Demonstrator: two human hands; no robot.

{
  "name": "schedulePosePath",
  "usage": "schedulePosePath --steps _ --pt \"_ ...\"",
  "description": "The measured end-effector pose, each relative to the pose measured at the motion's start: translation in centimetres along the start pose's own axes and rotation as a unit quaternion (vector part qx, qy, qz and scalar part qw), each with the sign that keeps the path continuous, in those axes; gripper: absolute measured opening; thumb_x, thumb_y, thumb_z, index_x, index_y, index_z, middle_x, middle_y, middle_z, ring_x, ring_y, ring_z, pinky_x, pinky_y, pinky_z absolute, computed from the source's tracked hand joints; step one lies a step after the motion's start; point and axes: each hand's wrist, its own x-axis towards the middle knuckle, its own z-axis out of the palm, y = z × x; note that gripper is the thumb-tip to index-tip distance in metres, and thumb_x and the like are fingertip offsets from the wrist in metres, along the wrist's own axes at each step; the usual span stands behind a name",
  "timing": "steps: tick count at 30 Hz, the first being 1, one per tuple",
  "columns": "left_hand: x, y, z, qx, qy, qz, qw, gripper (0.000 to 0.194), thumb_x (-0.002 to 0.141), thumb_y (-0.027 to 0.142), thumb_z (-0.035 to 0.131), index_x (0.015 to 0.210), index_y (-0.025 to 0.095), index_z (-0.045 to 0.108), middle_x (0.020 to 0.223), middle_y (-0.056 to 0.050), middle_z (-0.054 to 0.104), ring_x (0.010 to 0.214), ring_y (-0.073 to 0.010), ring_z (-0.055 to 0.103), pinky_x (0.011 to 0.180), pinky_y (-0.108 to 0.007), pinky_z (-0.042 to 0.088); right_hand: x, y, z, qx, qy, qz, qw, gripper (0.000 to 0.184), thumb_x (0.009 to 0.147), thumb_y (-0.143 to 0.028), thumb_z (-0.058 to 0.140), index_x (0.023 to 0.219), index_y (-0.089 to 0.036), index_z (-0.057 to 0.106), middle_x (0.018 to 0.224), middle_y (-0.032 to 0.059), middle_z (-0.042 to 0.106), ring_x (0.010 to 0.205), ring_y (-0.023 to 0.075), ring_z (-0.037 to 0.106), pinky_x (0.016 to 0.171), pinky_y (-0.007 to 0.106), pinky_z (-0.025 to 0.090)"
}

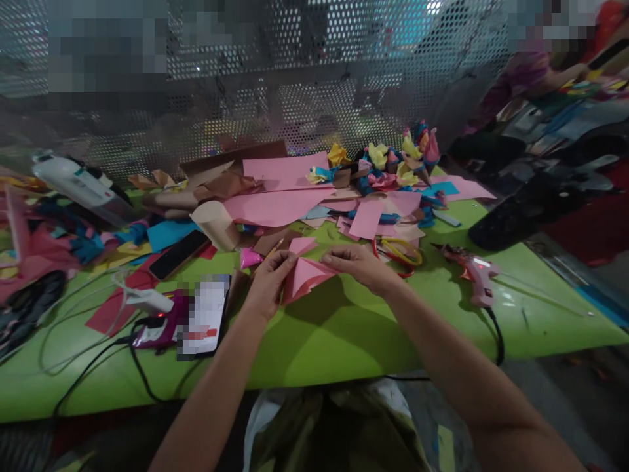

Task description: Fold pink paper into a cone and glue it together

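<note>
A folded piece of pink paper (308,278) is held up over the front of the green table, its layers fanning out into a pointed shape. My left hand (273,278) pinches its left corner between thumb and fingers. At the opposite corner, my right hand (361,263) pinches the paper too. Behind the left hand lie a pencil (276,248) and a small bright pink packet (250,257). Scissors with yellow and red handles (400,253) rest just beyond the right hand.
A pink glue gun (476,272) lies at right, its cord dropping over the edge. Two phones (207,316), a purple power strip (162,328) and cables occupy the left. Pink sheets (285,196), a paper roll (216,225) and paper flowers (378,156) crowd the back. Another person (533,72) is at far right.
</note>
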Motion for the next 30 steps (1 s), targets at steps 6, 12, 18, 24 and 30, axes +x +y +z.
schedulePosePath --steps 6,12,18,24,30 --pt "0.0 -0.1 0.1 0.007 0.006 0.011 1.0 0.035 0.056 0.034 0.09 0.072 0.016 0.065 0.07 0.003 0.06 0.064 -0.0084 0.053 0.059 -0.018 0.043 0.3 0.8 0.0 -0.007 -0.001 0.025 1.0 0.036 0.071 -0.053 0.074 0.068 -0.017 0.065 0.065 -0.0017 0.056 0.063 0.0131 0.048 0.059 0.026 0.034" --pt "0.2 -0.4 0.0 0.081 0.023 0.078 0.993 0.031 0.061 0.037 0.085 0.07 0.017 0.063 0.068 0.004 0.059 0.066 -0.0099 0.05 0.062 -0.02 0.04 0.4 0.8 -0.1 -0.062 0.011 -0.003 0.998 0.033 0.079 -0.05 0.066 0.071 -0.018 0.066 0.067 -0.0002 0.059 0.065 0.0148 0.052 0.061 0.027 0.036" --pt "0.3 -0.6 -0.3 0.156 0.041 0.128 0.979 0.027 0.069 0.04 0.077 0.074 0.019 0.062 0.072 0.003 0.06 0.072 -0.0132 0.051 0.067 -0.024 0.04 0.4 1.2 0.8 -0.145 0.019 -0.04 0.988 0.029 0.082 -0.046 0.066 0.085 -0.018 0.07 0.078 0.0024 0.068 0.069 0.0153 0.055 0.061 0.026 0.038" --pt "0.0 -0.3 0.2 0.201 0.037 0.162 0.965 0.022 0.073 0.038 0.07 0.073 0.019 0.059 0.072 0.002 0.059 0.074 -0.015 0.052 0.07 -0.025 0.041 0.3 1.6 0.8 -0.177 0.055 -0.028 0.982 0.037 0.086 -0.049 0.062 0.068 -0.016 0.066 0.062 -0.0002 0.059 0.059 0.0127 0.047 0.054 0.025 0.03" --pt "-0.2 0.0 0.0 0.25 0.036 0.194 0.948 0.017 0.078 0.036 0.065 0.076 0.02 0.058 0.073 0.001 0.059 0.074 -0.0157 0.053 0.07 -0.026 0.042 0.2 1.0 0.5 -0.138 0.042 -0.038 0.989 0.041 0.086 -0.052 0.063 0.065 -0.017 0.065 0.061 -0.0009 0.059 0.058 0.0128 0.05 0.053 0.025 0.031"
